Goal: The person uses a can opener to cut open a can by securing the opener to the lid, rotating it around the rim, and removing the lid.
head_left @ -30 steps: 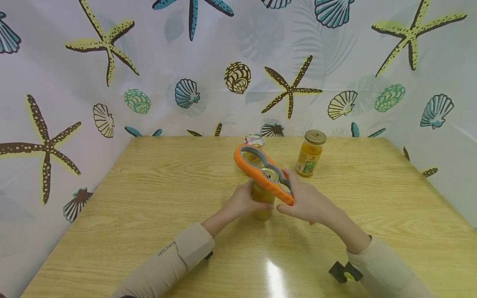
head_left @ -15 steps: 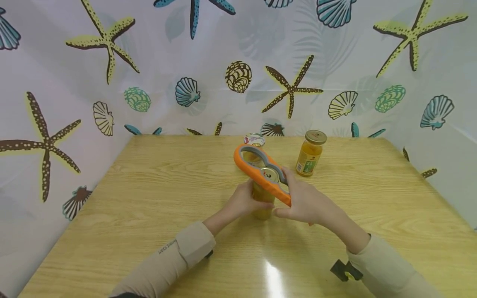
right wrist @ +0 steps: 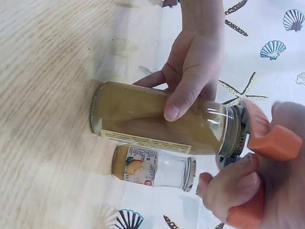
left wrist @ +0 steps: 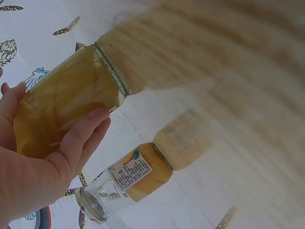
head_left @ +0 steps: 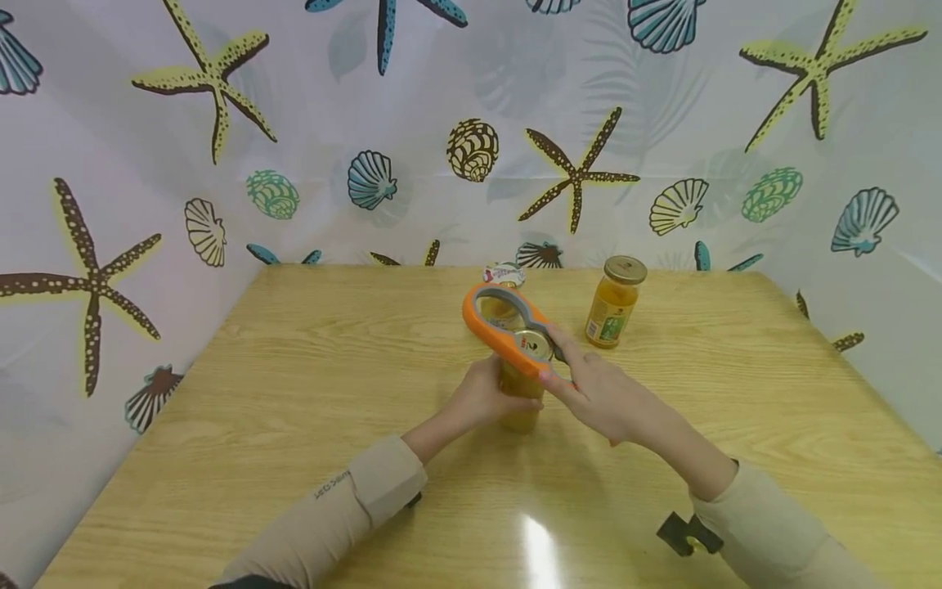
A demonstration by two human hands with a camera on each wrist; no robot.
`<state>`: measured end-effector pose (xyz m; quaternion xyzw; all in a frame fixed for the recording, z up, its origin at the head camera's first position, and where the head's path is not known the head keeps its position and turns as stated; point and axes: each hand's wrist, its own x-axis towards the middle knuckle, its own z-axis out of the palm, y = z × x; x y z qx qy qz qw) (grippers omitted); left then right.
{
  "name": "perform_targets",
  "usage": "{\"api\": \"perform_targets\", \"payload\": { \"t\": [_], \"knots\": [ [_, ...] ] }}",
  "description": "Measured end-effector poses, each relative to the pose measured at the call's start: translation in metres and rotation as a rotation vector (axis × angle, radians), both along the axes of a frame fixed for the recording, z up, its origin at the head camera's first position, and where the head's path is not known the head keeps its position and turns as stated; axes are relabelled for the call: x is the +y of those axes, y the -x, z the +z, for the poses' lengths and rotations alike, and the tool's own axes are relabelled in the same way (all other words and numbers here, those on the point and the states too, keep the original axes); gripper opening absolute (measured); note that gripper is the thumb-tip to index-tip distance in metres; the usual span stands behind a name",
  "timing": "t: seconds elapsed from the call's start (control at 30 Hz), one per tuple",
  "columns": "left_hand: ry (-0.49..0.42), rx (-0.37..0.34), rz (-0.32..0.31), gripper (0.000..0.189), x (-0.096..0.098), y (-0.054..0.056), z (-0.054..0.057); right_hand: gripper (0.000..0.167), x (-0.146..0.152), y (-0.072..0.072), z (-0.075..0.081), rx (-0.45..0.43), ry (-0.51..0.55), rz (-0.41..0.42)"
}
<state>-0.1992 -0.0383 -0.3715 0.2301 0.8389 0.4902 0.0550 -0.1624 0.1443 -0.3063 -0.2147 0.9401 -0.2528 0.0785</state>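
Note:
A tall glass jar [head_left: 520, 413] of yellowish contents stands upright on the wood-grain table, its gold lid [head_left: 532, 343] facing up. My left hand [head_left: 482, 397] wraps round the jar's body, thumb on the near side, as the right wrist view also shows. An orange jar opener [head_left: 508, 350] with grey inner edges lies slantwise across the top, one of its openings around the lid. Its handles are in my right hand [head_left: 599, 391], with fingers and thumb curled over them. In the right wrist view the opener's grey edges meet the lid's rim.
Behind the opener stands a partly filled glass jar [right wrist: 138, 164] with a fruit label and a printed lid [head_left: 504, 274]. Farther right is another jar [head_left: 616, 303] with a gold lid and green label. A patterned cloth [head_left: 412, 123] rises at the table's back edge.
My right hand has shifted its grip on the opener, the thumb moving up onto the orange near handle. The left hand and the jar stay in place.

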Motion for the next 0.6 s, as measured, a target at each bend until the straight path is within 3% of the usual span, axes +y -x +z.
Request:
{"api": "perform_targets", "payload": {
  "t": [0.13,0.6],
  "knots": [
    [-0.002,-0.002,-0.006,0.07,0.001,0.0,-0.001,0.057,0.004,0.004,-0.002,0.005,0.039,0.034],
    [0.008,0.007,-0.009,0.07,0.001,0.001,0.0,0.057,0.009,0.02,0.002,-0.098,0.133,0.127]
  ]
}}
